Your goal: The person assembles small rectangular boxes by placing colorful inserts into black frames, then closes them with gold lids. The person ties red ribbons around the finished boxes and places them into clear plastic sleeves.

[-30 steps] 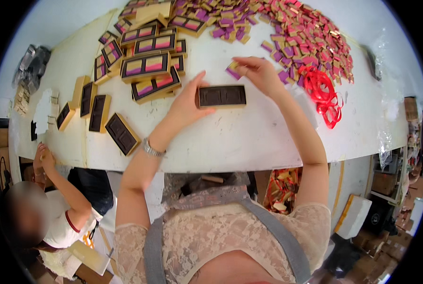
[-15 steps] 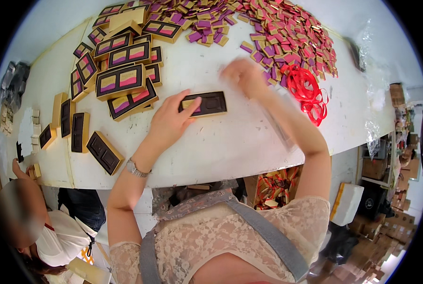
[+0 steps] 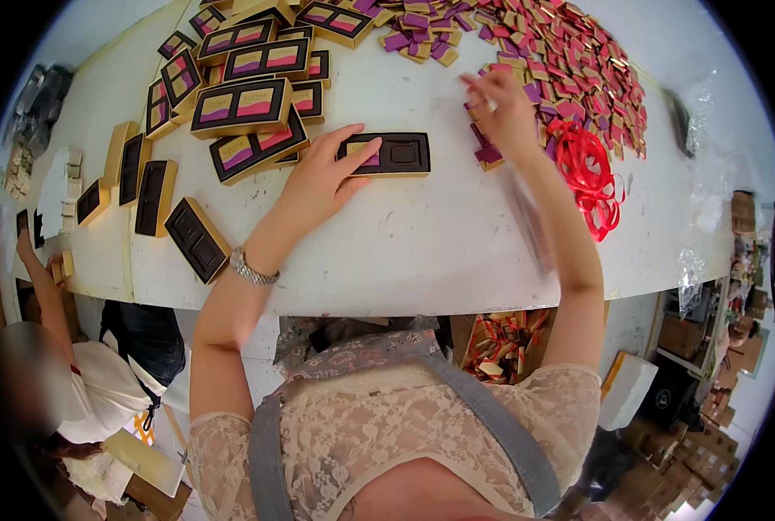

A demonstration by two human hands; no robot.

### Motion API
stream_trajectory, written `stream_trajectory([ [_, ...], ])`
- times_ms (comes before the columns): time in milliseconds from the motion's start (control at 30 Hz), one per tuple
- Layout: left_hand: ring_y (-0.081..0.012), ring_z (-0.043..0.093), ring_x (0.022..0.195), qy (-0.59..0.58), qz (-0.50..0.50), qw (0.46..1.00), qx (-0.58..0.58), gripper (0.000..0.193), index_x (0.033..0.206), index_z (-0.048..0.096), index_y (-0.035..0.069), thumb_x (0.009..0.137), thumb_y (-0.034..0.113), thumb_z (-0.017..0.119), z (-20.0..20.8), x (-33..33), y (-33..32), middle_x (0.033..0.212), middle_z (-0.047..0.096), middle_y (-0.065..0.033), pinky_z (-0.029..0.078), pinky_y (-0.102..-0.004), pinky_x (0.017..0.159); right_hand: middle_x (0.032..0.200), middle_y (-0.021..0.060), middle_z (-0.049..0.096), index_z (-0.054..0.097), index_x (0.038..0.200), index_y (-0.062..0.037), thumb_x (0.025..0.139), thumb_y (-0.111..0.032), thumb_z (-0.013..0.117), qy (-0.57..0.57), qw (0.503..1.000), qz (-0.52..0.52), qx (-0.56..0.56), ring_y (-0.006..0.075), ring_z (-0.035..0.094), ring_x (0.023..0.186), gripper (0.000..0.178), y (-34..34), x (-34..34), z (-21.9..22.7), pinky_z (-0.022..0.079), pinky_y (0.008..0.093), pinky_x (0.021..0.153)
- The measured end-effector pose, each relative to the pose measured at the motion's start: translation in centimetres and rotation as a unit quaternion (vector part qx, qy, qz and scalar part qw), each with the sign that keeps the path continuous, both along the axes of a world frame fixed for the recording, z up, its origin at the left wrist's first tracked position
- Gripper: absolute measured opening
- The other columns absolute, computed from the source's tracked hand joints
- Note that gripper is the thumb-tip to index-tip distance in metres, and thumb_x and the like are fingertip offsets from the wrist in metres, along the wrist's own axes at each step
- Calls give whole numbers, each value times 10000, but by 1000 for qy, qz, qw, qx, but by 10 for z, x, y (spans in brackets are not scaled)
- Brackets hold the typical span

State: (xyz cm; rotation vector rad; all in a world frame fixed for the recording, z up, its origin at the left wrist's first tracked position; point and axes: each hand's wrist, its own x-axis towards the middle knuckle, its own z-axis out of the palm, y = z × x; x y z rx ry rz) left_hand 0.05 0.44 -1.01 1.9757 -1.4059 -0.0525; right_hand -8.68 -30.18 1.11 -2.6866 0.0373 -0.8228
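A gold box with a dark two-compartment insert lies on the table in front of me. My left hand grips its left end, thumb resting on a small gold-and-purple packet in the left compartment. The right compartment shows only bare dark insert. My right hand hovers at the left edge of a big heap of small gold, purple and red packets. Its fingers are somewhat blurred but look apart, and I see nothing between them.
Filled two-packet boxes are stacked at the far left. Nearer stand several unfilled boxes. Red ribbon lies coiled right of my right forearm. A crate of ribboned pieces sits below the table edge. Another person works at left.
My right hand has moved right and up, to the packet heap. My left hand still holds the box. The whole view has shifted slightly.
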Motion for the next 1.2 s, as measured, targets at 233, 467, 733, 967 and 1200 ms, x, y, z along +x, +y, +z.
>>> stream_trajectory([
  [233,-276,475,1233,149,-38,988,-4,566,1306,568,122,766,51,721,6,6,2,1400,476,-60,419,-358,1026,1014,96,663,666,1057,-43,824,-132,656,9,962,253,-103,259,624,1031,249,78,-34,8,513,377,853],
  [467,-297,459,1270,46,-16,999,14,498,1286,576,111,801,74,687,9,-4,5,1400,472,-81,429,-359,1024,1074,126,670,647,1039,27,854,-466,608,139,907,115,-380,316,471,1280,528,125,-53,26,369,490,1036],
  [733,-410,343,1343,-189,113,974,51,591,1323,535,128,772,222,726,48,-40,112,1465,399,-136,386,-477,1042,1257,137,599,627,918,-65,748,-235,767,123,983,134,5,325,560,1128,278,111,-39,-3,476,440,899],
  [967,-479,300,1300,-49,247,948,196,855,1475,328,100,735,251,729,34,-65,181,1554,117,-263,308,-510,1083,1199,95,613,622,961,-107,711,-238,775,-67,950,305,-33,289,573,998,320,202,42,2,511,398,811],
  [1200,-405,379,1249,-7,115,962,247,707,1336,488,83,671,16,718,51,-73,135,1416,352,-180,421,-402,992,1157,38,636,662,948,-114,736,-255,753,-205,962,158,-84,243,561,1006,270,224,93,-15,479,369,789],
])
